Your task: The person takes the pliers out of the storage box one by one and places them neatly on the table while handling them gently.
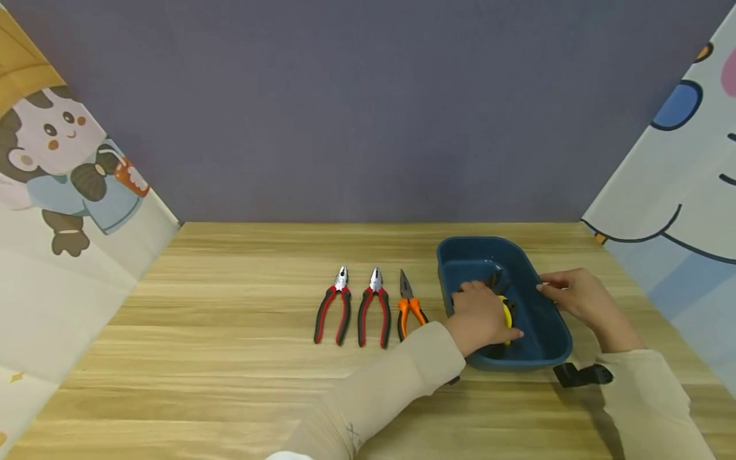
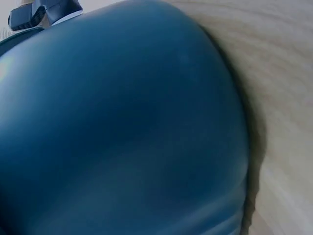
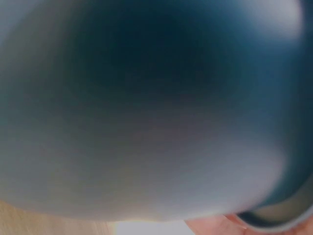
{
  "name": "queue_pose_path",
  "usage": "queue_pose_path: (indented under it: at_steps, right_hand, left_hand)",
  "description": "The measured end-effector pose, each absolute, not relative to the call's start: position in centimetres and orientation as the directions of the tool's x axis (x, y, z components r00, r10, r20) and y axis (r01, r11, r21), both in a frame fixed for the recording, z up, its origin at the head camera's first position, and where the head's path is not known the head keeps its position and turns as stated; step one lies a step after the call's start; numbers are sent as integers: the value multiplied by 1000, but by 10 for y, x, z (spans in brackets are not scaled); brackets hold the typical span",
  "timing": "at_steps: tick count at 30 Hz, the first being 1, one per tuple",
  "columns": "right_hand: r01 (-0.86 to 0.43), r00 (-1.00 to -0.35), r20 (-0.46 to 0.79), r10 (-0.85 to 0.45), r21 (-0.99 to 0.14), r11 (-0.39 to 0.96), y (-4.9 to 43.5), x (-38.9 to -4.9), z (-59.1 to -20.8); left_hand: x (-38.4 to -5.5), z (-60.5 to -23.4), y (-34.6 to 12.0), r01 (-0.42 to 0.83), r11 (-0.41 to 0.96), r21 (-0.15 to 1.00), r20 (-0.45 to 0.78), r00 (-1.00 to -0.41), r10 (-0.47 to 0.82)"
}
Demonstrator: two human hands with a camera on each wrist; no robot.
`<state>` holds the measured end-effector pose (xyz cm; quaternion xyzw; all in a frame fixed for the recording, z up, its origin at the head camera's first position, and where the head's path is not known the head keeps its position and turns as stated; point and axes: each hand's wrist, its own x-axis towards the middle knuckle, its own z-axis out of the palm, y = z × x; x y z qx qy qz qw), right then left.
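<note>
A dark blue plastic bin (image 1: 546,319) stands at the table's right side. My left hand (image 1: 480,316) reaches down into it, thumb spread to the right, fingertips hidden. Beside that hand, inside the bin, lie a yellow-and-black object (image 1: 508,312) and some dark items (image 1: 496,278), partly covered; their kind is unclear. My right hand (image 1: 581,300) pinches the bin's right rim between thumb and fingers. The bin's outer wall (image 2: 137,117) fills most of the left wrist view. In the right wrist view a blurred blue-grey surface (image 3: 146,122) covers nearly everything.
Left of the bin, two red-and-black pliers (image 1: 326,313) (image 1: 374,313) and orange-handled long-nose pliers (image 1: 405,306) lie in a row, tips pointing away. The left sleeve (image 1: 397,383) passes in front of them. A grey wall (image 1: 374,115) closes the table's back.
</note>
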<state>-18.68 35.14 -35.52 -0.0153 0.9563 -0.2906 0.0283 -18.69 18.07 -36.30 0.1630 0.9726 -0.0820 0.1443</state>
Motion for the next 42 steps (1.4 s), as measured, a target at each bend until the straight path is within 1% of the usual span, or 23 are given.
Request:
queue_pose_path:
  at_steps: [9, 15, 19, 27, 36, 42]
  right_hand:
    - [-15, -998, -45, -48, -553, 833, 352, -187, -354]
    - [-8, -998, -52, -45, -568, 823, 352, -187, -355]
    - [-6, -998, -52, -44, -572, 820, 352, -187, -354]
    - [-11, -999, -30, -34, -572, 821, 352, -187, -356]
    - [-9, -998, -44, -43, -584, 812, 350, -186, -353]
    - [-28, -998, -27, -53, -580, 814, 350, -186, -354]
  left_hand:
    - [-184, -364, 184, 352, 918, -182, -287, -912, 293]
    - [-184, -362, 190, 351, 890, -290, -324, -911, 254]
    - [-187, -361, 194, 368, 867, -335, -354, -902, 247]
    - [-191, -359, 198, 348, 876, -333, -375, -901, 216]
    - [-195, -361, 197, 358, 865, -352, -381, -899, 217]
    - [-199, -364, 193, 378, 876, -301, -372, -892, 257]
